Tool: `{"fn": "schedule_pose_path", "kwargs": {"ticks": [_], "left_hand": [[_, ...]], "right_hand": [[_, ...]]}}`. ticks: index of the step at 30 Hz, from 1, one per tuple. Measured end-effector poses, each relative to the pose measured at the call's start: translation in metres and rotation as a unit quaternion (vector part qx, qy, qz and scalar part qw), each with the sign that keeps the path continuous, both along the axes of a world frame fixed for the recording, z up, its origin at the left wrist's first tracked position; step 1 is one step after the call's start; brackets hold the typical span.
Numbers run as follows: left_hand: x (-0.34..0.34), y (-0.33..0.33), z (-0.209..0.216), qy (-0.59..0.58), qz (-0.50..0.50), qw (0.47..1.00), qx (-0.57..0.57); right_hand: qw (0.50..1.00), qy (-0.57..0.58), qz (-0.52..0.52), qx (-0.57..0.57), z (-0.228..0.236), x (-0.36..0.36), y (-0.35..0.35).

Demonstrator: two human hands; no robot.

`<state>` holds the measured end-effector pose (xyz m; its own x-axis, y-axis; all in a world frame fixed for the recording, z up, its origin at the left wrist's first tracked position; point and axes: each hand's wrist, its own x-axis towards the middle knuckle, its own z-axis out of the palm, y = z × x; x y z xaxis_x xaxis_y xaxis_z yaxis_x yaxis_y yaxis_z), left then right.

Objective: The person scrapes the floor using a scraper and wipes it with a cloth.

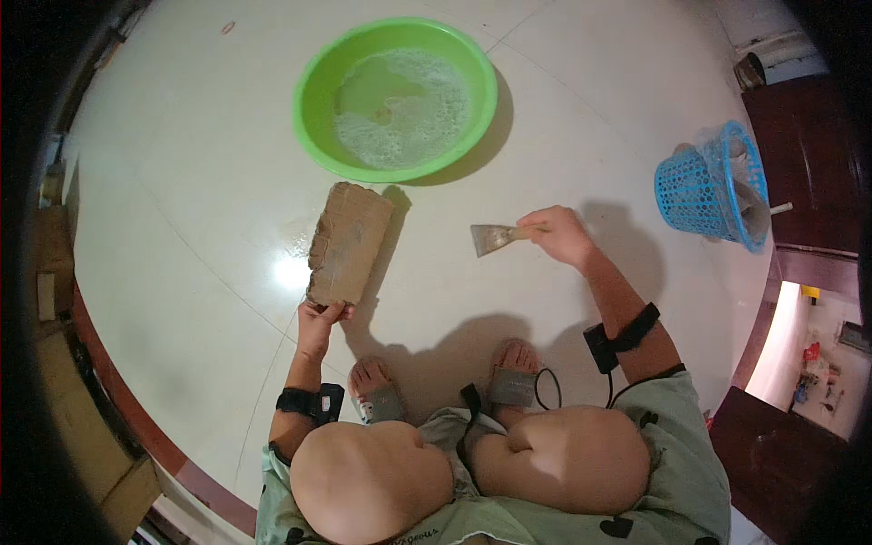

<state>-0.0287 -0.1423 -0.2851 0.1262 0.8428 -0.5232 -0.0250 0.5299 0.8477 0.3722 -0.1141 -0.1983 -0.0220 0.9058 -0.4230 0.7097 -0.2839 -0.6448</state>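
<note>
My left hand (pixel 324 329) is closed on the near end of a piece of brown cardboard (pixel 352 243) with ragged edges, held up off the floor. In my right hand (pixel 560 238) is a putty knife (pixel 498 238), gripped by its handle, its flat metal blade pointing left toward the cardboard. A gap separates the blade from the cardboard. Just beyond the cardboard's far end stands a round green basin (pixel 307 109) holding cloudy, foamy water (pixel 400 113).
A blue plastic basket (pixel 686 193) with crumpled clear plastic in it is at the right, beside dark wooden furniture (pixel 808 163). Cardboard boxes (pixel 64 363) line the left edge. My slippered feet (pixel 374 389) rest on the pale tiled floor (pixel 182 218).
</note>
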Motion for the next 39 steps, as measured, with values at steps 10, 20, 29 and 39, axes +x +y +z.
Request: {"fn": "schedule_pose_path", "kwargs": {"ticks": [10,20,29,39], "left_hand": [[0.011,0.009,0.012,-0.014,-0.071,0.997,-0.039],[0.013,0.009,0.015,-0.02,-0.084,0.994,-0.071],[0.026,0.011,0.029,-0.045,-0.059,0.991,-0.108],[0.026,0.014,0.036,-0.039,-0.106,0.986,-0.122]], "right_hand": [[0.986,-0.088,0.143,0.011,0.023,-0.013,0.027],[0.999,0.019,0.028,0.0,0.04,-0.004,0.057],[0.98,0.085,-0.179,0.002,0.019,-0.044,-0.019],[0.906,0.291,-0.306,-0.012,0.028,-0.036,-0.061]]}}
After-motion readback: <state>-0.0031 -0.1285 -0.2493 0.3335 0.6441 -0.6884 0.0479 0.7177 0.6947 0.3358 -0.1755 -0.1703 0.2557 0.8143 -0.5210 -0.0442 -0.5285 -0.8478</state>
